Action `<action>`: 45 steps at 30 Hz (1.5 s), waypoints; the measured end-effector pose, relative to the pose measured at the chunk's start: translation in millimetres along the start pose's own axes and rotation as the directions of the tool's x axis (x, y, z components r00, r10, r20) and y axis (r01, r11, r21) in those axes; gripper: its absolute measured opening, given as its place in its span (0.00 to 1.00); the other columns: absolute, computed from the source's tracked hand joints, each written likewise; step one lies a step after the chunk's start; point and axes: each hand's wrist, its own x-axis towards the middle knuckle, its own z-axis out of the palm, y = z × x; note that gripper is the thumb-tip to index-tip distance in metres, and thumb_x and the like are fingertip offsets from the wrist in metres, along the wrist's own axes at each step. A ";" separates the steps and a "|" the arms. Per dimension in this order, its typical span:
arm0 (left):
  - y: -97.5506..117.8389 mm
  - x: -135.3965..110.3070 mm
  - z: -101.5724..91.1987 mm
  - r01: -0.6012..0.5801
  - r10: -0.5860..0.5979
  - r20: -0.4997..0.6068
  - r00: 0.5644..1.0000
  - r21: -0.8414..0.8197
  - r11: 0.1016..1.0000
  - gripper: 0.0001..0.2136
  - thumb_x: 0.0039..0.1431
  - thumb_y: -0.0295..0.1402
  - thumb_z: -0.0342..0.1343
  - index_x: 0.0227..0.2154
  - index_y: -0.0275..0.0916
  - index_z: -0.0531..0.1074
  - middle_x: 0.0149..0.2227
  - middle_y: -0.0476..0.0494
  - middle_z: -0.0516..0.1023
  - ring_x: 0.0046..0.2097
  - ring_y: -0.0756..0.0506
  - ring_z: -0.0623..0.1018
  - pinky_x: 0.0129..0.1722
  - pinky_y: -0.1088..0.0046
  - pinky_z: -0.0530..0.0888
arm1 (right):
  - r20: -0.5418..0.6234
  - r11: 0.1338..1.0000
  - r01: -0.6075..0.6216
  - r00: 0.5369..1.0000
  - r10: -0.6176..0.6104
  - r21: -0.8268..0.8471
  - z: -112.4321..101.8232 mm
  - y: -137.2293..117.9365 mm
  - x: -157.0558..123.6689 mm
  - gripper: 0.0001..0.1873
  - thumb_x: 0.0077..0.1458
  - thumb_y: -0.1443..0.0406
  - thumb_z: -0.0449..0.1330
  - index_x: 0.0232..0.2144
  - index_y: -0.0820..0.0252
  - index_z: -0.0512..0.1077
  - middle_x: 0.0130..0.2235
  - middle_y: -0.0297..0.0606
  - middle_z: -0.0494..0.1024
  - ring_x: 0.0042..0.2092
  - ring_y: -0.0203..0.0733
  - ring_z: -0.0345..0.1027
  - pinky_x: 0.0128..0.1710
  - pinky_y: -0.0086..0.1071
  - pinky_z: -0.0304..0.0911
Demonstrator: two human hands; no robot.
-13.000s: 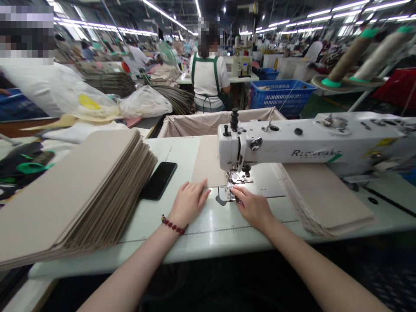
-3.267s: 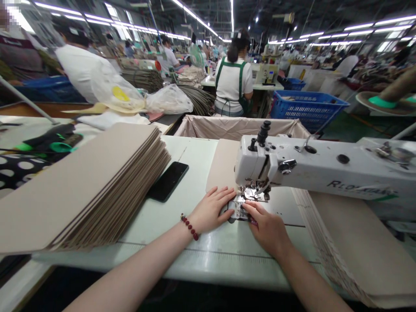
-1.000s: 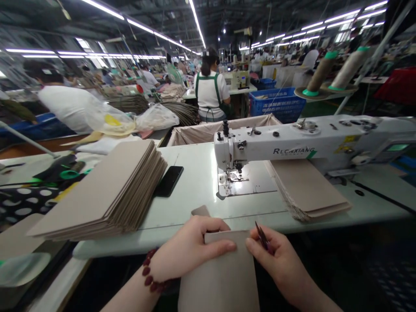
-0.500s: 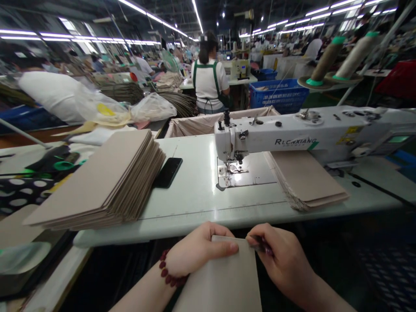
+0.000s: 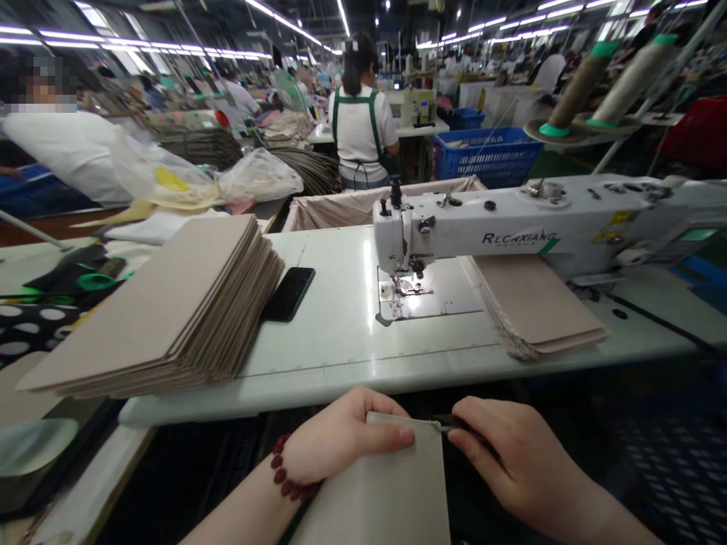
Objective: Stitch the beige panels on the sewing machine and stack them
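Below the table's front edge, my left hand (image 5: 363,431) is closed on the top edge of a beige fabric panel (image 5: 391,492), thumb on the near face. A dark beaded bracelet (image 5: 289,469) circles that wrist. My right hand (image 5: 505,446) grips small dark thread snips (image 5: 446,424), mostly hidden by the fingers. Their tip meets the panel's upper right corner, where a little bit of thread or frayed edge shows. Past the hands stands a white sewing machine (image 5: 482,227). Similar beige panels lie in a tall stack (image 5: 159,280) on the left and a smaller stack (image 5: 534,303) under the machine arm.
A black phone (image 5: 291,294) lies on the pale table (image 5: 335,303) beside the tall stack. Thread cones (image 5: 579,87) stand at the upper right. Behind the table are a cloth-lined bin (image 5: 329,210), a blue crate (image 5: 488,155) and a person in a green-strapped apron (image 5: 360,125).
My right hand has shifted slightly right and turned, bringing the snips' tip to the panel's corner. My left hand keeps its hold. The view has tilted a little downward.
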 end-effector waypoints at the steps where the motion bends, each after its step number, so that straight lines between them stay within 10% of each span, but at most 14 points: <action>1: 0.2 0.5 0.5 -0.004 0.004 0.007 1.000 -0.002 1.000 0.17 0.51 0.44 0.64 0.36 0.34 0.79 0.31 0.44 0.79 0.30 0.49 0.74 0.29 0.77 0.68 | 0.003 1.000 0.012 1.000 -0.012 -0.021 -0.4 -0.3 0.5 0.12 0.66 0.58 0.45 0.34 0.56 0.64 0.32 0.33 0.70 0.34 0.39 0.63 0.32 0.34 0.48; 23: -0.8 4.7 4.3 -0.011 0.016 0.088 0.996 -0.057 0.998 0.16 0.51 0.41 0.64 0.40 0.35 0.79 0.34 0.42 0.80 0.30 0.51 0.74 0.30 0.79 0.69 | -0.042 0.998 0.057 0.998 -0.056 0.033 2.2 4.5 3.4 0.14 0.65 0.60 0.47 0.29 0.57 0.64 0.29 0.31 0.69 0.32 0.37 0.61 0.31 0.33 0.48; 27: -2.7 5.2 4.2 0.001 0.003 0.061 0.998 -0.056 0.998 0.18 0.50 0.43 0.64 0.39 0.35 0.78 0.34 0.42 0.80 0.31 0.49 0.75 0.32 0.77 0.69 | -0.127 0.926 -0.076 0.983 0.131 0.369 6.0 7.3 2.9 0.17 0.66 0.57 0.45 0.29 0.57 0.64 0.27 0.31 0.66 0.29 0.35 0.59 0.30 0.31 0.51; 33: -1.9 11.1 5.5 -0.056 0.057 -0.008 0.998 0.102 0.993 0.17 0.50 0.46 0.63 0.32 0.35 0.75 0.28 0.48 0.75 0.28 0.51 0.71 0.28 0.79 0.66 | 0.074 0.576 -0.215 0.963 0.257 0.789 25.7 -8.2 10.7 0.15 0.58 0.52 0.57 0.33 0.58 0.66 0.28 0.28 0.62 0.30 0.34 0.55 0.28 0.26 0.54; 45: -2.4 -23.9 -50.3 -0.052 0.083 -0.079 0.993 0.334 0.941 0.17 0.54 0.47 0.60 0.31 0.35 0.72 0.28 0.48 0.73 0.29 0.49 0.72 0.26 0.79 0.66 | -0.133 0.594 -0.244 0.845 0.519 0.767 1.3 15.1 -2.0 0.16 0.57 0.51 0.55 0.29 0.57 0.65 0.25 0.28 0.59 0.26 0.33 0.54 0.23 0.25 0.53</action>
